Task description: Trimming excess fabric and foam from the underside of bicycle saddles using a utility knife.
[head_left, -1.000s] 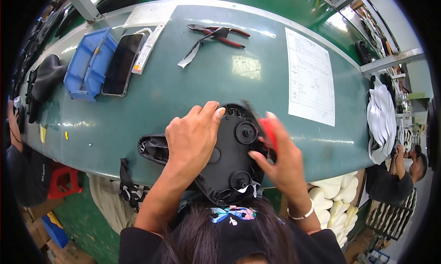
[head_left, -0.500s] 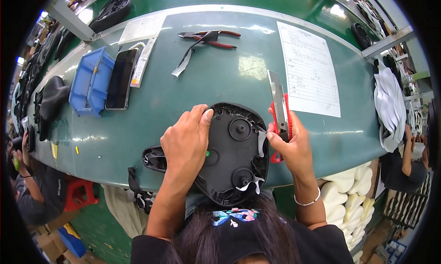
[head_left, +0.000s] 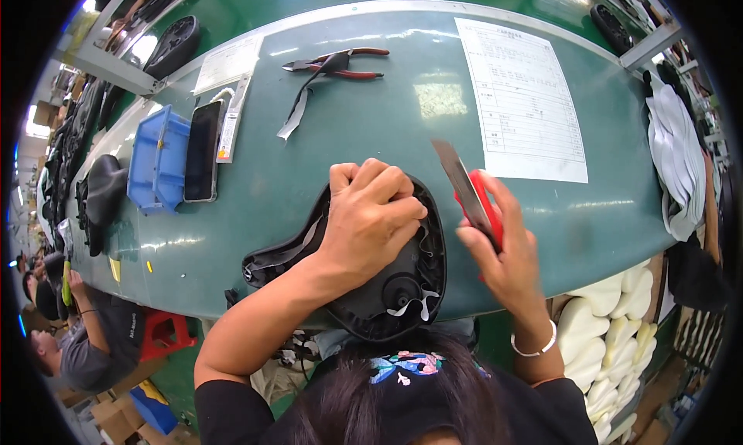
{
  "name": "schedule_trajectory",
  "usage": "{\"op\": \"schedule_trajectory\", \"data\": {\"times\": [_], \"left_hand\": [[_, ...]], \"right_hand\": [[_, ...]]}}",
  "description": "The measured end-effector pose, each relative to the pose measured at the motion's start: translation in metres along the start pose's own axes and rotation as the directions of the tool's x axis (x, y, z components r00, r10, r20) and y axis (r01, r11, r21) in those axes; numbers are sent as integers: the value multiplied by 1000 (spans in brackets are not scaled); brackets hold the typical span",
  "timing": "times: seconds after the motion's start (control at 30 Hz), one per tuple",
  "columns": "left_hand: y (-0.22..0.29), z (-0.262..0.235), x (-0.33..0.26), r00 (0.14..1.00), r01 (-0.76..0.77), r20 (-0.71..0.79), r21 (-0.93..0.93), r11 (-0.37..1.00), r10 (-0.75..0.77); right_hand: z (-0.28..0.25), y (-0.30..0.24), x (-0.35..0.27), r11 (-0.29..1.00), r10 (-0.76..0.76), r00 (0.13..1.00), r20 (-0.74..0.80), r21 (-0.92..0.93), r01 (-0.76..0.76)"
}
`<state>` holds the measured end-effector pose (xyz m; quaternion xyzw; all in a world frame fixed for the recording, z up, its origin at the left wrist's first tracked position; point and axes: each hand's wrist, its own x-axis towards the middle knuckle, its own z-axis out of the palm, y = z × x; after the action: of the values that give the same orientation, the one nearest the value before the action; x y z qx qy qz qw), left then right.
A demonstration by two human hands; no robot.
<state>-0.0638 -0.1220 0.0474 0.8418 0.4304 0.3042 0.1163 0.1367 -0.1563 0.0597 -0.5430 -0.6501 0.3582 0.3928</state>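
Far left on my screen, a black seat (head_left: 104,193) lies at the edge of the green table (head_left: 371,128), and beside it a blue bin (head_left: 159,162) with a phone (head_left: 203,151) lying flat just to its right. Further back, red-handled pliers (head_left: 337,62) lie with a grey strap (head_left: 306,100) trailing off them toward me. Now the centre: the left hand (head_left: 371,217) is curled shut, fingers dug into the upper rim of the black saddle (head_left: 387,290), which lies underside up at the near edge of the table, its narrow nose pointing left. That hand and forearm hide most of the saddle's middle from me. White tags (head_left: 410,306) stick out near its round hub. To the right, the right hand (head_left: 503,251) is closed around a red-handled knife (head_left: 472,193), blade up and tilted left, just beside the saddle's right rim. Behind it lies a printed sheet (head_left: 526,97). Far right, white foam pads (head_left: 611,337) are stacked below the table.
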Motion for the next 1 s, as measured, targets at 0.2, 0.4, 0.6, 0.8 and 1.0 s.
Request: {"op": "schedule_trajectory", "data": {"times": [0.2, 0.4, 0.6, 0.8, 1.0], "left_hand": [[-6, -5, 3, 999, 36, 36, -148, 988, -31], [-9, -5, 3, 997, 71, 0, -242, 968, -73], [-17, -15, 1, 998, 67, 28, -355, 932, -61], [-18, -14, 1, 998, 59, 39, -346, 936, -48], [-23, -19, 3, 983, 128, 3, -724, 678, -183]], "right_hand": [[-25, -2, -7, 847, -190, 946, 261, -444, 293], [-24, -32, -29, 729, -18, 931, 364, -633, 262], [-30, -14, -21, 834, -90, 955, 284, -503, 228], [-18, -16, -6, 771, -156, 926, 344, -544, 332], [-29, -40, -46, 752, 61, 915, 400, -621, 221]]}}
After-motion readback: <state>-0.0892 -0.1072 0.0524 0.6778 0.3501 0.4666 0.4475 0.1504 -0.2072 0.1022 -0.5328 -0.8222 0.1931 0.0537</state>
